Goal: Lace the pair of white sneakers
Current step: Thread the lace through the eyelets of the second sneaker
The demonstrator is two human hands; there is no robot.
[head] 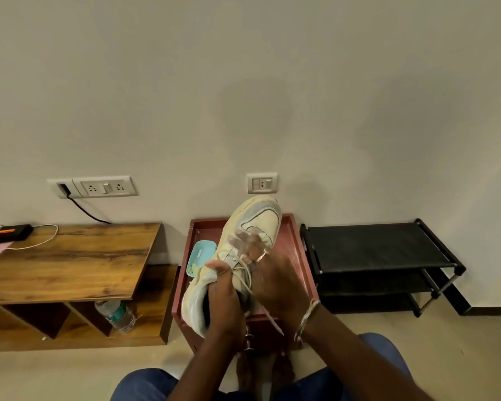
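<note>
One white sneaker (258, 224) is held up in the air over a red-brown tray table (297, 250), toe pointing up and away. My left hand (222, 296) grips it at the collar, thumb on the side and fingers inside the opening. My right hand (269, 270) is over the tongue, fingers blurred and spread across the eyelets. A white lace (248, 280) runs loose down the tongue between the two hands; I cannot tell if the right fingers pinch it. The other sneaker is out of sight.
A light blue case (200, 257) lies in the tray. A wooden desk (70, 261) with a charger and cable stands left, a water bottle (117, 315) on its lower shelf. A black shoe rack (379, 256) stands right. My knees are at the bottom.
</note>
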